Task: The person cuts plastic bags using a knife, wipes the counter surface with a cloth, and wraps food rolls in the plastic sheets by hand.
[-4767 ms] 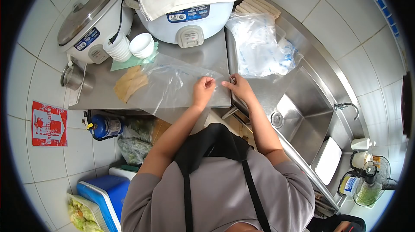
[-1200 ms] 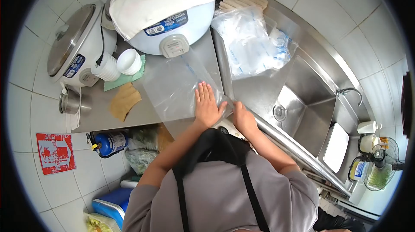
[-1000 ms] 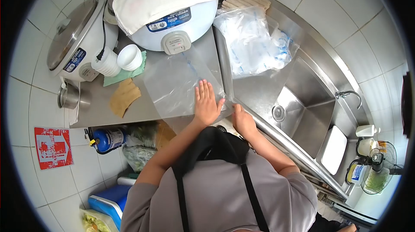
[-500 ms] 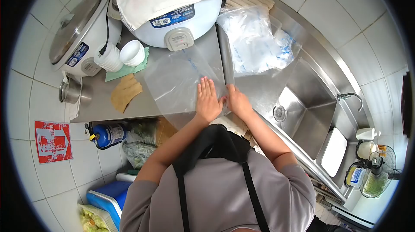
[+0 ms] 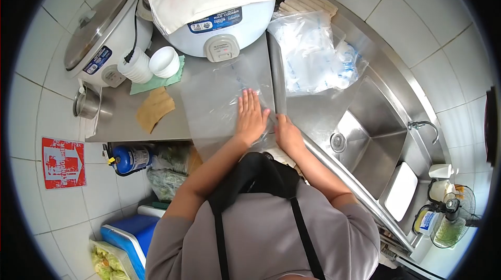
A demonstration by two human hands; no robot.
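A clear plastic bag lies spread on the steel counter, its lower end hanging past the front edge. My left hand rests flat on the bag's right part, fingers stretched forward and thumb out to the side. Just to its right, my right hand is closed by the bag's right edge, at the seam between counter and sink; its fingertips pinch that edge. Left of the bag is a brown folded piece. White stacked bowls stand on a green cloth behind it.
A large rice cooker stands at the back, another rice cooker at the left. Packed plastic bags lie beside the sink. A steel pot hangs at the left. A fire extinguisher is below the counter.
Since the oldest frame, the bag has been spread flatter and my left hand has opened onto it. My right hand has moved down along the seam. The view has also shifted slightly.
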